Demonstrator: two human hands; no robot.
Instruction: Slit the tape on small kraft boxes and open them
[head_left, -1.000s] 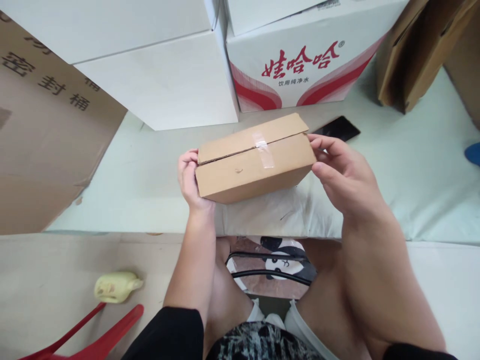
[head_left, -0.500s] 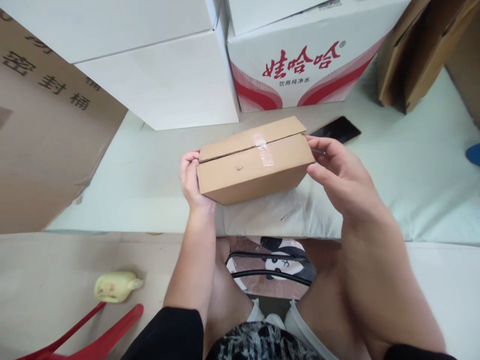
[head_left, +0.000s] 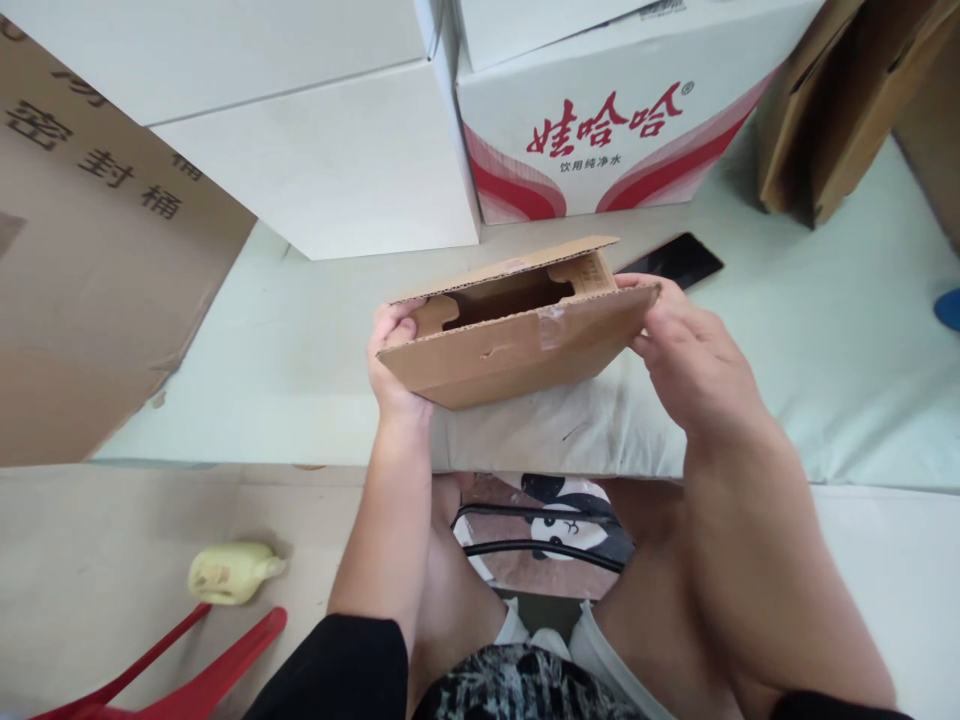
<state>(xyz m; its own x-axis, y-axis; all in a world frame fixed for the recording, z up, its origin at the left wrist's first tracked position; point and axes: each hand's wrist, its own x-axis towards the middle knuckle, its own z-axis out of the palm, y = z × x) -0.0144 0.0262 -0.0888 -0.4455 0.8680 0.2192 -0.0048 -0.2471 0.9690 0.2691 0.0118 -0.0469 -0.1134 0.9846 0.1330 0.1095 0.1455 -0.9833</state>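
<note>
A small brown cardboard box (head_left: 517, 360) stands on the pale green cloth-covered surface in front of me. Its two long top flaps are lifted apart, and inner side flaps show beside a dark gap; what lies inside is too dark to make out. Clear tape clings to the near flap. My left hand (head_left: 391, 365) grips the box's left end, thumb at the flap edge. At the opposite end, my right hand (head_left: 679, 345) pinches the right corner of the near flap, with fingers behind it. Just beyond that hand lies a black phone (head_left: 679, 258).
White boxes (head_left: 322, 160) and a red-and-white water carton (head_left: 600, 140) stand behind. A large cardboard carton (head_left: 97, 270) is at left, open brown cardboard (head_left: 832, 110) at back right. A yellow bottle (head_left: 231, 573) and red plastic legs (head_left: 217, 670) are lower left.
The box's top flaps have come apart, with the near one swung toward me, exposing the inside. My right hand has closed on that flap's corner; my left stays at the left end.
</note>
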